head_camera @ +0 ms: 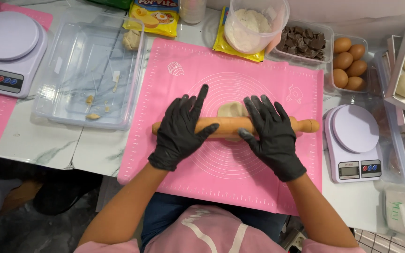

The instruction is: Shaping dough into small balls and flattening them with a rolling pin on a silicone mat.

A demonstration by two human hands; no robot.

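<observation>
Dough piece (230,109) sits near centre of pink silicone mat (258,84), mostly under wooden rolling pin (233,125); only its far edge shows. Left hand (181,129) and right hand (270,133), both in black gloves, lie flat on the pin's barrel, fingers spread, palms pressing, neither curled round it; hands set apart with dough between them. Judgement: dough looks soft, pale, likely tacky, yields under light pressure; pin is stiff, smooth, prone to roll, best controlled with open palms on the barrel. Nearby: clear tray (57,110) left; kitchen scale (352,140) right; eggs (348,63), chocolate chunks (303,42), flour tub (251,23) beyond.
</observation>
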